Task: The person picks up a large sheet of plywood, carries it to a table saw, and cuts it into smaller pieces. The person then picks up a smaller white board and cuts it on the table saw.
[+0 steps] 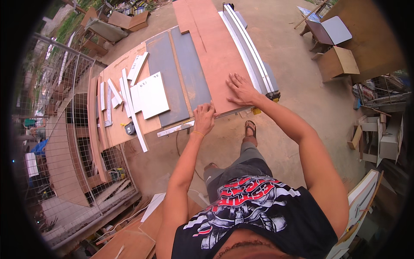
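Note:
A long reddish-brown plywood board [207, 47] lies on the grey saw table [185, 69], running away from me along a silver rail [246, 47] on its right. My right hand [242, 90] rests flat on the board's near end, fingers spread. At its near left corner, my left hand [204, 118] is closed, with curled fingers against the edge; the exact grip is partly hidden. A notch shows in the board's left side farther up.
Left of the board lie a white square panel [151, 96], several white strips [134, 112] and a tape measure [130, 127]. A wire mesh fence [64, 129] stands at far left. Wooden cabinet parts [338, 62] stand on the right, with sheet scraps [129, 237] at lower left.

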A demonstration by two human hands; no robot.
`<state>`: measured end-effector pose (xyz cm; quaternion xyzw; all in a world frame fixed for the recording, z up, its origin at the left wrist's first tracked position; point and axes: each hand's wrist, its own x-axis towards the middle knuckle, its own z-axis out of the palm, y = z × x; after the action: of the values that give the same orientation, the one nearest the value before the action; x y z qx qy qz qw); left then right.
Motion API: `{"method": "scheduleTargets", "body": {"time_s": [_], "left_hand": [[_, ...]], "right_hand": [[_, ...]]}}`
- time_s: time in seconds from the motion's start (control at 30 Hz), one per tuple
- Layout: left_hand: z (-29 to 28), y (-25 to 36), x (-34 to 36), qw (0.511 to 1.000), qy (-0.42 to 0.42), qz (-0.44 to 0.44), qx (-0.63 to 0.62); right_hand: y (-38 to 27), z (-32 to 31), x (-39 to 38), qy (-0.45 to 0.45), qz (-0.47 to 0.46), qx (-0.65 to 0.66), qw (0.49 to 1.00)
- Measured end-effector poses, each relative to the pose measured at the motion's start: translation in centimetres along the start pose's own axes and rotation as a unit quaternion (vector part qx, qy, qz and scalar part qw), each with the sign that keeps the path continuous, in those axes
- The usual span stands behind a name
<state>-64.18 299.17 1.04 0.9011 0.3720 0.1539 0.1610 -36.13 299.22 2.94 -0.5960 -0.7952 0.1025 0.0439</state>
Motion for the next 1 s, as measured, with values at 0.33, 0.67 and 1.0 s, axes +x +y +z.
{"method": "scheduleTargets", "body": {"time_s": [0.33,0.67,1.0], "left_hand": [[-0.7,-1.8,1.8,0.997,-0.034,0.062,-0.006],[-2.0,-2.4,3.0,0.991,-0.09,0.083,-0.047],[-1.8,-3.8,4.9,0.99,-0.077,0.11,-0.052]], "right_hand": [[0.2,-2.0,-2.8,-0.066,-0.064,-0.096,0.991],[0.5,-1.7,-2.6,-0.046,-0.056,-0.042,0.996],[1.2,-2.6,-0.8,-0.064,-0.033,-0.03,0.997]]}}
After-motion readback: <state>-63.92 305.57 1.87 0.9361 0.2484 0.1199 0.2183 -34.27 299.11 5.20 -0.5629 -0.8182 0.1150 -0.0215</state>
